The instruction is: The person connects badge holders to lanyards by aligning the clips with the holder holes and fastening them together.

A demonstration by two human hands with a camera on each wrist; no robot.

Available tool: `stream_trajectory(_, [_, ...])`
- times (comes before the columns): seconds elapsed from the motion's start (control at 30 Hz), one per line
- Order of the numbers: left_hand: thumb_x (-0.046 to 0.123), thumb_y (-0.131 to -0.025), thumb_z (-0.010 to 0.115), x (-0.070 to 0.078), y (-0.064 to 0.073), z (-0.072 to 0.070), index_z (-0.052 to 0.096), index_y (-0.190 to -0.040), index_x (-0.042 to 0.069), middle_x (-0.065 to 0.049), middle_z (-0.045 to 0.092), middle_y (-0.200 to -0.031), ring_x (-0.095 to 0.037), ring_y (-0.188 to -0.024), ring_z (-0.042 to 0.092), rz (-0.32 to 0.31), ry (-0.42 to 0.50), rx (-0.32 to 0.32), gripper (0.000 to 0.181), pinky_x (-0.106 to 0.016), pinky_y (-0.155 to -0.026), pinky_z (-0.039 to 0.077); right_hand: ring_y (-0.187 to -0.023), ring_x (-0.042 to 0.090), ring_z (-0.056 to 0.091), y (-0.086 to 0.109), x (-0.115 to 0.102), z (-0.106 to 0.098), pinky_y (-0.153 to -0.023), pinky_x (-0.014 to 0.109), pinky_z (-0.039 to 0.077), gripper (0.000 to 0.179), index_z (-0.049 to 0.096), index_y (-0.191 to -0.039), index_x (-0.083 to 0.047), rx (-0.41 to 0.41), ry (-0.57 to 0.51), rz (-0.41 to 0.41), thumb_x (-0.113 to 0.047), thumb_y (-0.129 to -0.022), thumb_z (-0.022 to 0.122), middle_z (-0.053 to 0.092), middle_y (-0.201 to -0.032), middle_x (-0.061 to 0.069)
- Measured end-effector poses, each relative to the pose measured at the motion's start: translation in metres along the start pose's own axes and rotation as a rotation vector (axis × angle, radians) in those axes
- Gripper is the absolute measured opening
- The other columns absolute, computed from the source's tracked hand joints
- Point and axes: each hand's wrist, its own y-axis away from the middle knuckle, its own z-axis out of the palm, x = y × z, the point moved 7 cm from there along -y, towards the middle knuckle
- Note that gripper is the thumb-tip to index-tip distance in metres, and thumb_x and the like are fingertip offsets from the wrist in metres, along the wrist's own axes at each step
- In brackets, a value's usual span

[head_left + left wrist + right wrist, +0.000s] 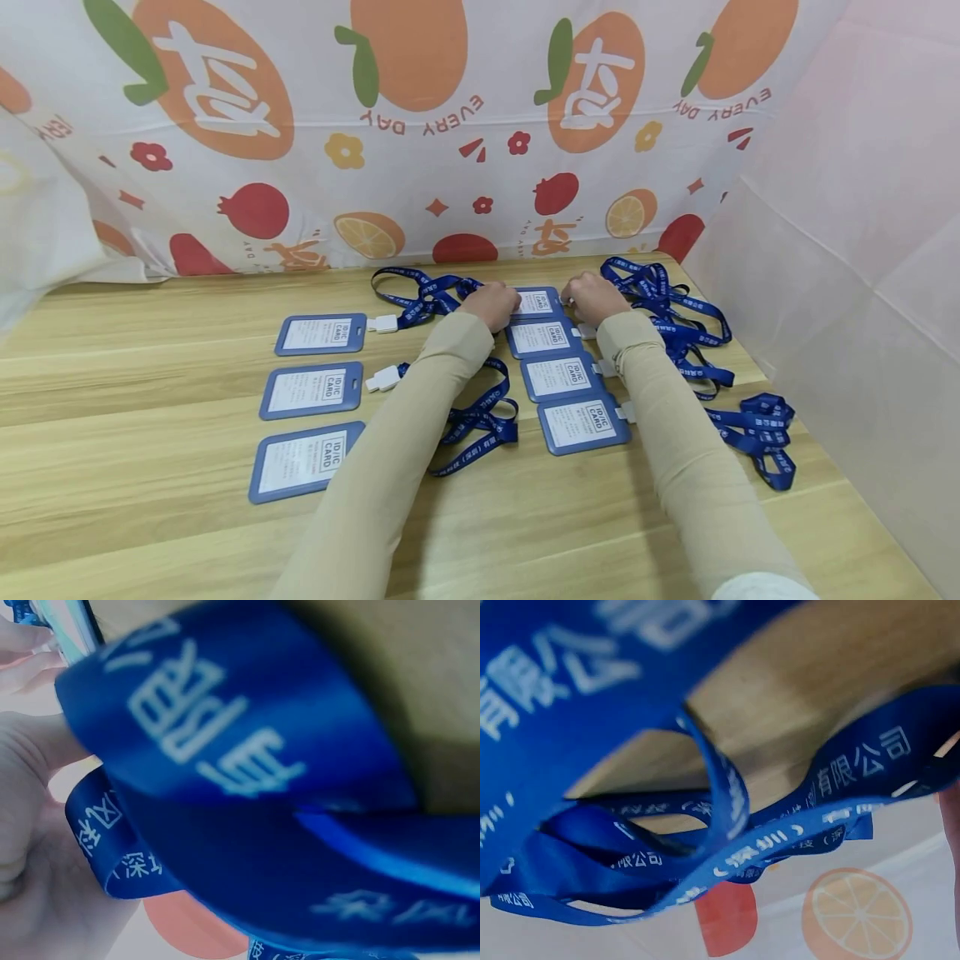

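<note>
My left hand grips the left end of the farthest blue ID badge holder in the right-hand column. At that holder's slotted right end, my right hand has curled fingers at the lanyard clip, which they largely cover. Blue lanyards with white print trail to the right of this hand. Close to the camera in the left wrist view, a lanyard loop crosses in front of the left hand. Twisted lanyard straps fill much of the right wrist view.
Several badge holders form the right-hand column, their clips pointing right. Three more holders lie at left, with white clips and lanyards beside them. A fruit-print cloth hangs behind the wooden table; a pale wall stands at right.
</note>
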Motion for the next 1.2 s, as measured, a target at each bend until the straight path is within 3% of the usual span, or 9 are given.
stream_trajectory(0.3, [0.001,-0.104,0.054,-0.0013,0.0024,-0.0002,0.070,-0.129,0.008,-0.013,0.065,-0.125,-0.024,-0.113,0.060,-0.019,0.012,0.000,0.031,-0.038,-0.099,0.051,-0.110,0.032,0.066,-0.0010,0.0019,0.0033,-0.097,0.041,0.052,0.024,0.078,-0.109,0.000,0.051,-0.045,-0.008,0.009,-0.087,0.073,0.072,-0.116,0.016])
stream_trajectory(0.53, [0.002,-0.104,0.054,-0.0018,0.0029,0.0009,0.070,-0.129,0.008,-0.013,0.065,-0.125,-0.024,-0.114,0.060,-0.021,0.004,-0.007,0.031,-0.038,-0.099,0.051,-0.112,0.033,0.066,-0.0016,0.0012,0.0032,-0.098,0.043,0.052,0.022,0.077,-0.110,0.003,0.025,-0.093,0.007,0.009,-0.089,0.070,0.072,-0.117,0.018])
stream_trajectory(0.93, [0.002,-0.104,0.053,-0.0023,0.0037,0.0000,0.069,-0.131,0.010,-0.012,0.065,-0.126,-0.024,-0.113,0.060,-0.015,0.012,-0.015,0.032,-0.038,-0.100,0.049,-0.111,0.034,0.067,-0.0025,0.0030,0.0033,-0.097,0.043,0.053,0.022,0.077,-0.109,0.002,0.063,-0.091,-0.033,0.009,-0.090,0.069,0.072,-0.116,0.017])
stream_trajectory(1.2, [0.002,-0.104,0.054,-0.0028,0.0030,0.0004,0.070,-0.130,0.009,-0.012,0.065,-0.125,-0.024,-0.111,0.060,-0.012,0.013,-0.011,0.031,-0.039,-0.099,0.050,-0.113,0.034,0.066,-0.0045,0.0033,0.0049,-0.098,0.043,0.052,0.022,0.076,-0.111,0.001,0.043,-0.078,-0.016,0.006,-0.091,0.070,0.072,-0.118,0.016])
